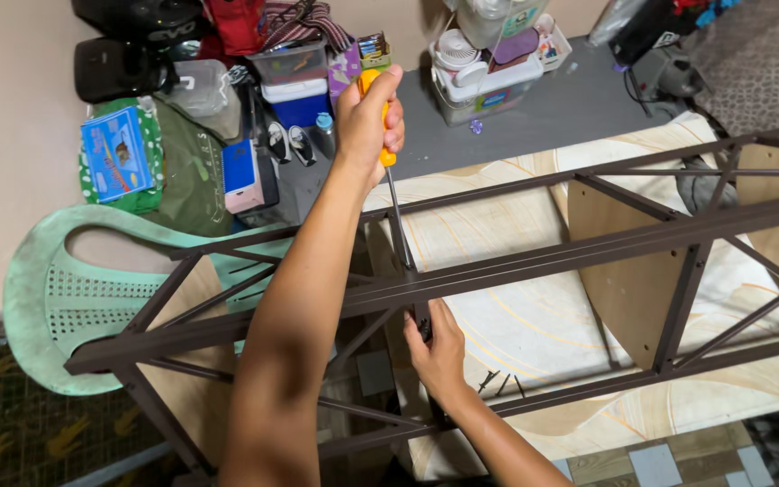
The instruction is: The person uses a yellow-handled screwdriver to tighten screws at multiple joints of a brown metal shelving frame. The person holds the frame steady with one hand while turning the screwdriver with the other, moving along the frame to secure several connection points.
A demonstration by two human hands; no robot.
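Observation:
My left hand (367,117) is raised and shut on the yellow handle of a screwdriver (398,216). Its metal shaft points down and meets the top rail of a dark brown metal shelf frame (588,248) lying on its side. My right hand (439,352) is just under that rail, fingers pinched on a small dark part (424,325) at the joint; what the part is I cannot tell. The screwdriver's tip is hidden behind the rail.
A pale green plastic chair (56,298) stands at the left, partly under the frame. Wooden shelf panels (628,280) sit inside the frame over a cream patterned sheet (534,325), where a few dark screws (498,383) lie. Boxes, containers and bags (290,81) crowd the far side.

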